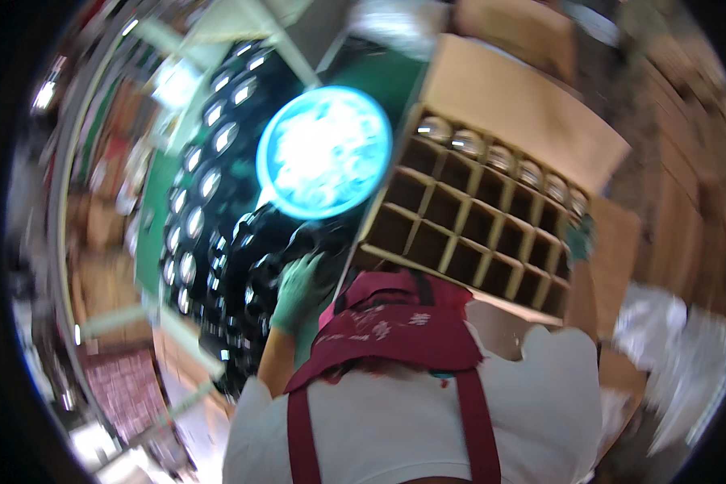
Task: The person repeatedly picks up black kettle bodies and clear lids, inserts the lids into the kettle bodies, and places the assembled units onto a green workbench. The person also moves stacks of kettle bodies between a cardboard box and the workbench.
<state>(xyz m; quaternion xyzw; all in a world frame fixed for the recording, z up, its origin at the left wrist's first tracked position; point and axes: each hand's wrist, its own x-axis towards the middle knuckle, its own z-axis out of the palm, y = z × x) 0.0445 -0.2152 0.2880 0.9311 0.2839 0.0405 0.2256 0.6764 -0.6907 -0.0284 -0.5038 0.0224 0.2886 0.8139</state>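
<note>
The picture is blurred by motion. My left hand (298, 289), in a teal glove, rests curled on a cluster of dark jars (254, 274) beside the carton; whether it grips one is unclear. My right hand (579, 240), also gloved, clasps the right rim of a tilted cardboard carton (524, 105) with a grid of dividers (460, 222). The far row of cells holds several jars with shiny lids (500, 157); the nearer cells look empty. My white shirt and maroon apron (395, 331) fill the lower middle.
Rows of dark jars with silver lids (206, 181) stand on a green surface (149, 234) at left. A bright round blue-rimmed lamp (324, 153) glows over them. More brown cartons (686, 210) are stacked at right, and white wrapping (661, 323) lies beside them.
</note>
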